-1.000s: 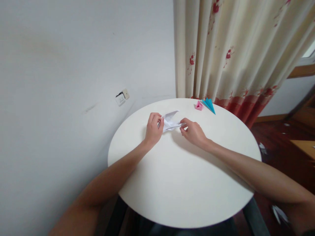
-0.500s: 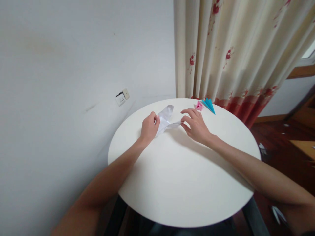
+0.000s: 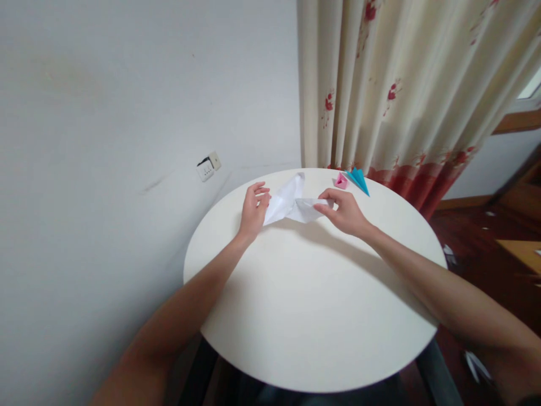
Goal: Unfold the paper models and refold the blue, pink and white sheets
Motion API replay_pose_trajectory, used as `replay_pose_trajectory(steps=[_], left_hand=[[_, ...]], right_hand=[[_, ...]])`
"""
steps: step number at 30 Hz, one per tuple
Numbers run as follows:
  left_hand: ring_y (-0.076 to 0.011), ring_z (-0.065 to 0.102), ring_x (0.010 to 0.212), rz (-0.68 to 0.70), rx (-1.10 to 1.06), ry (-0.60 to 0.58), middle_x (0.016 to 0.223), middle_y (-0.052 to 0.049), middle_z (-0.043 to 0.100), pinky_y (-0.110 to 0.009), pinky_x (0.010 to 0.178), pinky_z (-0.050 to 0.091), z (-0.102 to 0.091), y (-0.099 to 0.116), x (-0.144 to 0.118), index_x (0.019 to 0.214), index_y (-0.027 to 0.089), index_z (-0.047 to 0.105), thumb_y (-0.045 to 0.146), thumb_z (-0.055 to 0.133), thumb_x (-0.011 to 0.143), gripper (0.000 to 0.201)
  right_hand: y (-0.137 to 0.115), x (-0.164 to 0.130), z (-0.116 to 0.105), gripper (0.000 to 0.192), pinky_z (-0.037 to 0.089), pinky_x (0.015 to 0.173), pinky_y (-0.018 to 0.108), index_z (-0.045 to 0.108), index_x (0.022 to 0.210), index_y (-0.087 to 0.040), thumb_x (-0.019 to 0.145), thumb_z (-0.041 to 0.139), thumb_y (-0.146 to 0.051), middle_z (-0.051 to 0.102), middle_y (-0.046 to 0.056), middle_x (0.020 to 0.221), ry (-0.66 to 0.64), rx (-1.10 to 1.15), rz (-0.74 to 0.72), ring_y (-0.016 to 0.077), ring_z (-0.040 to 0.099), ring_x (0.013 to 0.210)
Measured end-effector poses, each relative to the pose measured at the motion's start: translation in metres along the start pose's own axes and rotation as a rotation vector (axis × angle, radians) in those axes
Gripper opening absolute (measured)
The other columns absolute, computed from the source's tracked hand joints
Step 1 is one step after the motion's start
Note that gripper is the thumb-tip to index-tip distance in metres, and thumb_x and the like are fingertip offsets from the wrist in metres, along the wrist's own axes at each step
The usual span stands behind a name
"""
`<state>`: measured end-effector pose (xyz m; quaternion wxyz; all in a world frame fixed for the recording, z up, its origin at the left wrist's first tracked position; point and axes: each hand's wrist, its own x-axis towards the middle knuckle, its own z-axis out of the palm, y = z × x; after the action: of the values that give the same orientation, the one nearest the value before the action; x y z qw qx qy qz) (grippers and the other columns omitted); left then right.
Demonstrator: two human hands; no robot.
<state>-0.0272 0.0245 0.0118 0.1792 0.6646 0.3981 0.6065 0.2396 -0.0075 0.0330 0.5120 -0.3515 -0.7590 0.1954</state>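
A folded sheet of white paper (image 3: 291,202) is held just above the far part of the round white table (image 3: 313,304). My left hand (image 3: 252,210) pinches its left end with thumb and fingers. My right hand (image 3: 344,211) pinches its right end. The paper stretches between the two hands, with one flap rising toward the far edge.
A small pink folded paper piece (image 3: 340,181) and a blue folded paper piece (image 3: 359,180) lie at the table's far edge. A cream curtain (image 3: 401,84) with red flowers hangs behind. A wall socket (image 3: 208,166) sits on the white wall at left. Dark wooden floor lies at right.
The hands have drawn apart and the white paper has opened out wider between them. Its upper flap has swung up toward the far edge.
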Motion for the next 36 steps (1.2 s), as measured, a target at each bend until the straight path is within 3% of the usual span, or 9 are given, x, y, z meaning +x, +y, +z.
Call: replay_pose_trajectory(steps=[2,5,8,10,15,18,25,31,36], left_hand=[[-0.0218,0.064,0.109,0.055,-0.011,-0.068,0.123,-0.011,0.065,-0.034,0.086,0.053,-0.008,0.005,0.002,0.118,0.024,0.063,0.062,0.042,0.1,0.047],[-0.0266,0.058,0.123,0.243,-0.012,-0.293,0.125,-0.014,0.065,-0.045,0.102,0.048,-0.019,0.013,0.004,0.105,0.024,0.072,0.079,0.016,0.096,0.079],[-0.0315,0.055,0.128,0.373,0.026,-0.456,0.124,-0.016,0.067,-0.052,0.107,0.044,-0.024,0.019,0.003,0.097,0.024,0.075,0.09,0.042,0.08,0.075],[-0.0323,0.055,0.128,0.33,0.031,-0.474,0.12,-0.015,0.068,-0.051,0.104,0.046,-0.022,0.021,-0.001,0.086,0.024,0.073,0.081,0.066,0.074,0.059],[-0.0194,0.064,0.074,-0.033,-0.211,-0.369,0.075,-0.005,0.064,-0.03,0.068,0.052,-0.007,0.017,-0.014,0.076,0.018,0.065,0.068,0.075,0.077,0.051],[-0.0148,0.061,0.068,-0.14,-0.375,-0.293,0.074,-0.001,0.061,-0.025,0.063,0.05,0.004,0.015,-0.02,0.081,0.019,0.057,0.068,0.076,0.077,0.053],[-0.014,0.062,0.073,-0.172,-0.426,-0.099,0.085,-0.001,0.063,-0.023,0.062,0.05,0.023,0.02,-0.028,0.095,0.023,0.05,0.071,0.062,0.087,0.049],[-0.0111,0.054,0.058,-0.201,-0.373,0.045,0.071,0.005,0.055,-0.02,0.051,0.042,0.028,0.018,-0.029,0.091,0.023,0.047,0.065,0.068,0.085,0.047],[-0.01,0.045,0.044,-0.217,-0.296,0.024,0.059,0.008,0.048,-0.019,0.041,0.031,0.025,0.018,-0.026,0.087,0.025,0.044,0.062,0.069,0.086,0.045]], right_hand=[[0.006,0.004,-0.003,0.03,0.04,0.063,0.03,0.065,0.076,-0.02,0.081,0.075,-0.048,0.064,0.002,0.073,-0.007,0.131,0.052,0.0178,0.054,0.067],[0.013,0.01,-0.01,0.036,0.041,0.061,0.029,0.065,0.075,-0.02,0.072,0.082,-0.051,0.062,0.001,0.071,-0.046,0.336,0.134,0.0164,0.054,0.066],[0.015,0.011,-0.018,0.04,0.042,0.06,0.028,0.065,0.075,-0.02,0.068,0.086,-0.053,0.062,0.0,0.071,-0.054,0.473,0.2,0.0156,0.055,0.065],[0.014,0.01,-0.021,0.042,0.043,0.059,0.028,0.065,0.075,-0.021,0.065,0.087,-0.055,0.063,0.0,0.07,-0.079,0.536,0.248,0.0154,0.055,0.063],[0.014,0.008,-0.021,0.043,0.046,0.059,0.029,0.066,0.075,-0.022,0.061,0.09,-0.055,0.065,0.0,0.07,-0.119,0.62,0.313,0.0162,0.057,0.063],[0.015,0.007,-0.018,0.043,0.048,0.061,0.03,0.066,0.076,-0.022,0.061,0.09,-0.054,0.065,0.0,0.071,-0.103,0.654,0.345,0.0161,0.058,0.064],[0.02,0.004,-0.005,0.042,0.049,0.061,0.027,0.066,0.078,-0.021,0.06,0.092,-0.048,0.064,-0.001,0.072,-0.086,0.767,0.478,0.0135,0.057,0.064],[0.023,0.001,0.008,0.041,0.029,0.043,0.021,0.067,0.079,-0.019,0.06,0.092,-0.045,0.056,-0.005,0.064,-0.135,0.801,0.538,0.0075,0.041,0.05],[0.028,0.001,0.012,0.041,0.045,0.056,0.024,0.067,0.08,-0.019,0.059,0.091,-0.044,0.063,-0.002,0.072,-0.081,0.769,0.551,0.0113,0.055,0.062]])
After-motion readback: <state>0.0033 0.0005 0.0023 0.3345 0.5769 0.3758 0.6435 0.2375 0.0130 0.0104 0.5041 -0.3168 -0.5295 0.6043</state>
